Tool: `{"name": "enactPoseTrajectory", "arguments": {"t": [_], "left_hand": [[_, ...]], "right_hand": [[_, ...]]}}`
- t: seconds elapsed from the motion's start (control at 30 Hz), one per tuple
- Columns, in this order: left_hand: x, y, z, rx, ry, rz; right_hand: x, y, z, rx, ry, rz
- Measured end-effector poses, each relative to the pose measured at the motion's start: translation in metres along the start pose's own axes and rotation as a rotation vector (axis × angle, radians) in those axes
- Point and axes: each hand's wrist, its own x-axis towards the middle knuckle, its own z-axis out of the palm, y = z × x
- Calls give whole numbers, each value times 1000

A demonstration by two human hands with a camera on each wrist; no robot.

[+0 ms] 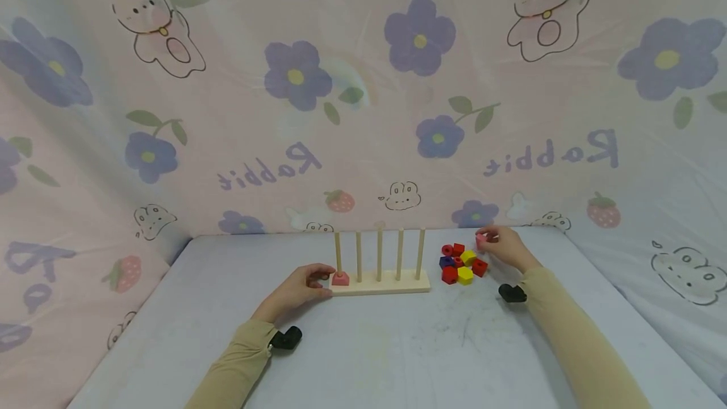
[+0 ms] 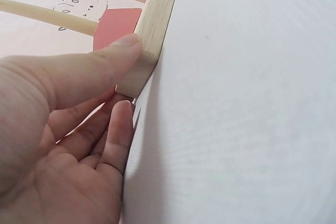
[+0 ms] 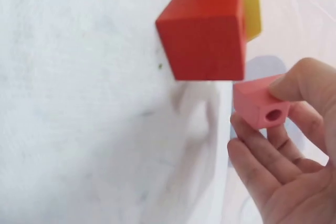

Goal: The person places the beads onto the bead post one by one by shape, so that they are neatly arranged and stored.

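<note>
A wooden peg stand [image 1: 383,284] with several upright pegs stands in the middle of the table. One pinkish-red bead block [image 1: 340,280] sits at the bottom of its leftmost peg. My left hand [image 1: 297,288] grips the left end of the base; in the left wrist view the thumb lies on the base's edge beside that block, with the other fingers partly hidden behind. On the far right, my right hand [image 1: 505,248] pinches a pink bead block [image 3: 257,102] between thumb and fingers. The right wrist view shows a round hole in it.
Left of my right hand lies a loose group of bead blocks: several red ones, a dark blue one [image 1: 446,262] and yellow hexagonal ones [image 1: 465,276]. A red block [image 3: 202,35] looms close in the right wrist view. Patterned cloth [image 1: 363,112] hangs behind the white table [image 1: 386,346].
</note>
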Motion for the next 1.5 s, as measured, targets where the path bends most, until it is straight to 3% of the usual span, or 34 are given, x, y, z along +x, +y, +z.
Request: {"name": "enactPoseTrajectory", "arguments": {"t": [0.17, 0.57, 0.8, 0.93, 1.1, 1.5], "left_hand": [[-1, 0, 0, -34, -10, 22], [2, -3, -3, 19, -6, -30], [3, -2, -4, 19, -13, -13], [2, -1, -3, 8, -15, 10], [-1, 0, -3, 7, -16, 8], [-2, 0, -3, 17, -16, -23]], "right_hand": [[-5, 2, -1, 17, 43, -16], [-15, -2, -10, 96, 128, -8], [-18, -21, -12, 258, 210, 62], [-20, -38, -12, 327, 234, 73], [-29, -68, -12, 354, 264, 19], [-40, -172, -13, 428, 363, -306]]}}
